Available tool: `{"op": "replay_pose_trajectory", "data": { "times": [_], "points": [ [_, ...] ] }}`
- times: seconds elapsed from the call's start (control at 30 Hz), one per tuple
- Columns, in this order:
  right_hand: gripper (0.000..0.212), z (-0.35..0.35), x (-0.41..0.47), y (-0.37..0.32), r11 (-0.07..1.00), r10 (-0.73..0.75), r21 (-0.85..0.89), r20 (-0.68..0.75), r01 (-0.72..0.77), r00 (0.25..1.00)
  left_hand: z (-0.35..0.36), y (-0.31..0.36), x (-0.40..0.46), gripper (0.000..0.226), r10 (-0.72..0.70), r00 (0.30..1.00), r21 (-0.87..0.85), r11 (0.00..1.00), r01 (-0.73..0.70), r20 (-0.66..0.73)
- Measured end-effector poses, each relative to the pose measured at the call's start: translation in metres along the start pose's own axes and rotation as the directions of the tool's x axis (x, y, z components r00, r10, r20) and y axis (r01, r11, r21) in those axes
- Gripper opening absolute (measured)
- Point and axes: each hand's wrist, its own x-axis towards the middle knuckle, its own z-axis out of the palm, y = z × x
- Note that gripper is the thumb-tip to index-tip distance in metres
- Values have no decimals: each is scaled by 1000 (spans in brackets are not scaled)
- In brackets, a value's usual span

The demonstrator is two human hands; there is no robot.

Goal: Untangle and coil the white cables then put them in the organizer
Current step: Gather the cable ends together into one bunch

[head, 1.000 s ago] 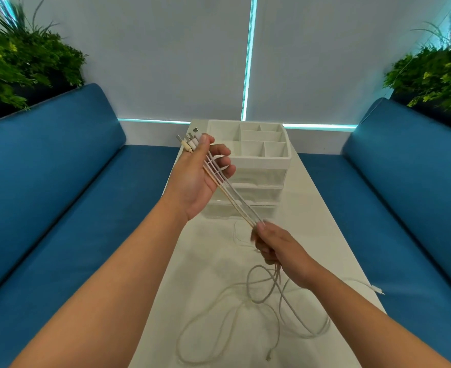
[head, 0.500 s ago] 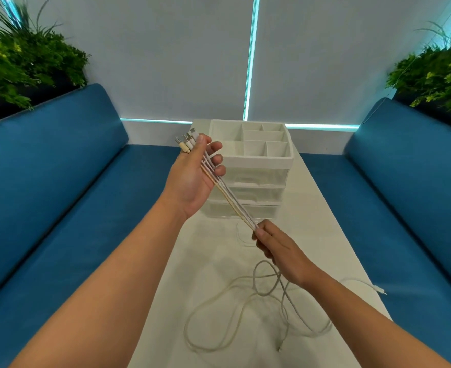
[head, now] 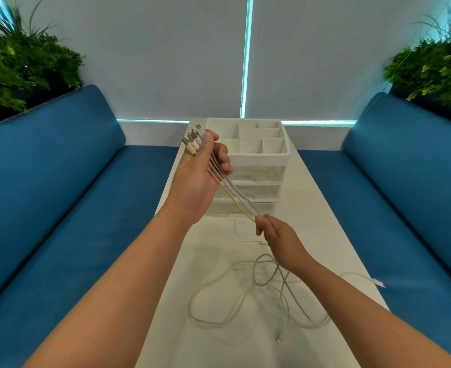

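My left hand (head: 196, 181) is raised in front of the organizer and grips several white cables (head: 236, 199) near their plug ends, which stick out above my thumb. The strands run taut down and to the right into my right hand (head: 278, 236), which pinches them together. Below that hand the slack cables fall in tangled loops (head: 248, 296) on the white table (head: 211, 261). The white organizer (head: 261, 158) stands behind my hands, with open compartments on top and clear drawers beneath.
Blue sofas (head: 59, 187) flank the narrow table on both sides. One cable end with a plug (head: 378, 283) trails over the table's right edge. Green plants (head: 20, 62) stand behind each sofa back.
My left hand has curled its fingers tighter around the cable bundle. My right hand stays pinched on the strands, and the loose loops on the table have drawn slightly closer.
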Motion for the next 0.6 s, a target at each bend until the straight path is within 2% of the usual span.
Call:
{"op": "replay_pose_trajectory", "data": {
  "times": [0.1, 0.23, 0.4, 0.53, 0.6],
  "points": [
    [42, -3, 6, 3, 965, -85, -253, -46, 71, 995, 10, -2, -4, 23, 27, 999, 13, 1000, -28, 21],
    [46, -3, 4, 9, 855, -224, -501, -119, 136, 967, 16, 1, -4, 24, 55, 998, -25, 998, -55, 29],
    [61, -2, -3, 20, 808, -351, -550, -160, 212, 923, 19, 3, -4, 24, 39, 998, -64, 997, -36, 49],
    [60, -6, 6, 16, 768, -466, -559, -156, 312, 871, 21, 3, -5, 26, 41, 999, -98, 994, -38, 30],
    [61, -6, 9, 14, 804, -433, -504, -133, 315, 891, 22, 5, -5, 28, 55, 998, -99, 994, -52, 22]
  ]
}}
